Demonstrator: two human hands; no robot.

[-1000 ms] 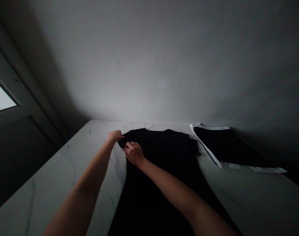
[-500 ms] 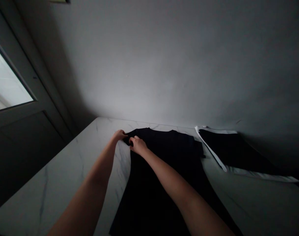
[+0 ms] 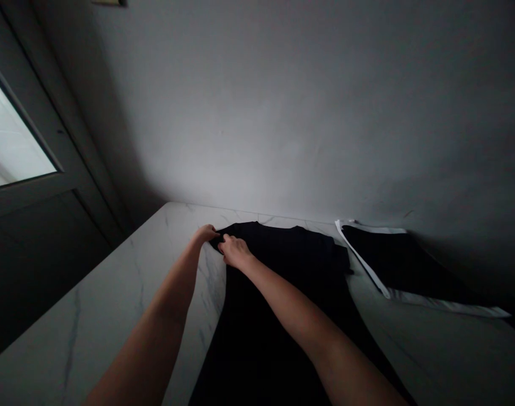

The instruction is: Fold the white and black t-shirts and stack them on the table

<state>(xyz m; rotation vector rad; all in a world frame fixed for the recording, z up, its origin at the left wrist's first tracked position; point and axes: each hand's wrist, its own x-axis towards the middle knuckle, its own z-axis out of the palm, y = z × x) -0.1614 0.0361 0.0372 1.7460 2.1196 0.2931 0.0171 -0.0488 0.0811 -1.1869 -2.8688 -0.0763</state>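
Observation:
A long black garment point(image 3: 249, 338), possibly a T-shirt or dress, lies flat on a white marble table, its far edge close to the wall. My left hand point(image 3: 206, 233) pinches the garment's upper left corner, which looks like a sleeve or shoulder. My right hand point(image 3: 234, 252) grips the fabric just beside it, with the fingers on the same edge. The dark fabric hides its folds and seams. My right forearm covers part of the garment.
The white marble table point(image 3: 71, 349) stands against a grey wall point(image 3: 257, 113). At its far right lies a flat black piece of cloth with white trim point(image 3: 392, 259). A door with a glass pane point(image 3: 12, 135) stands at the left, beyond the table's edge.
My hands have drawn closer together, with my right hand rising toward the garment's upper left corner. The view has turned slightly, shifting the table and garment to the right.

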